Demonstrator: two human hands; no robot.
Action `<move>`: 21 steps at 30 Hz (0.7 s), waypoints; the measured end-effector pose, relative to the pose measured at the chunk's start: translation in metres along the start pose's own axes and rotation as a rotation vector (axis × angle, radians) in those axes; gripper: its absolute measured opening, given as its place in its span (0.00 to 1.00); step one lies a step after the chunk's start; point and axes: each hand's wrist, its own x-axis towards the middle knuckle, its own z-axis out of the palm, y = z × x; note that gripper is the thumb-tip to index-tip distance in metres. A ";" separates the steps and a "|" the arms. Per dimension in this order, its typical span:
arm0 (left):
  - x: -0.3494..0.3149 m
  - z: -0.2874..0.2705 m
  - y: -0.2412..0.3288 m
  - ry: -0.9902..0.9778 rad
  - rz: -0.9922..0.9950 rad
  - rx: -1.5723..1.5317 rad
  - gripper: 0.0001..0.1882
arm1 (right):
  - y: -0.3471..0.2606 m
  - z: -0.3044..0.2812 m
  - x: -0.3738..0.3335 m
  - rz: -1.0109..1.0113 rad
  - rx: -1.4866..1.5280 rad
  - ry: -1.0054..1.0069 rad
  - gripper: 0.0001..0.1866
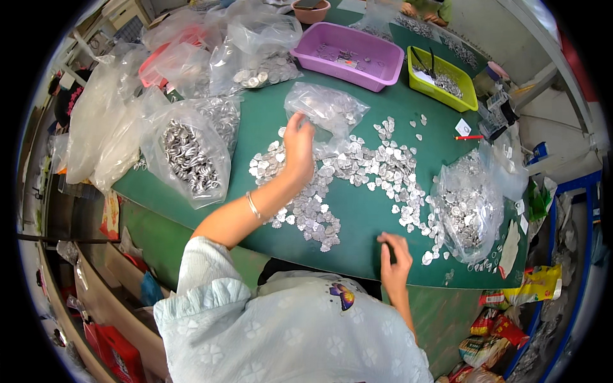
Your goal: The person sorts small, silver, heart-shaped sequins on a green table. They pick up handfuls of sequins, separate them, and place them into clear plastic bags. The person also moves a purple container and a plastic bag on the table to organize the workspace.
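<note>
My left hand [299, 148] reaches over a spread of small silvery heart-shaped metal pieces [313, 214]. Its fingers are closed at the left edge of a crumpled clear plastic bag [329, 105], which has some pieces in it. Part of that grip is hidden from view. By the table's front edge, my right hand [396, 260] is loosely curved, thumb and fingers apart, with nothing visible in it. More of the silvery pieces [396, 175] trail to the right, toward a full clear bag [469, 210].
Bags of metal parts [191, 153] stand at the left on the green table [364, 220]. A purple tub [348, 54] and a yellow-green tray [444, 80] are at the back. A red pen [469, 137] lies at the right. Someone in green [437, 11] sits across.
</note>
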 end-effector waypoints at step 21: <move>-0.052 -0.012 -0.071 -0.849 0.802 1.610 0.29 | 0.046 0.036 0.100 -0.213 -0.741 -0.363 0.33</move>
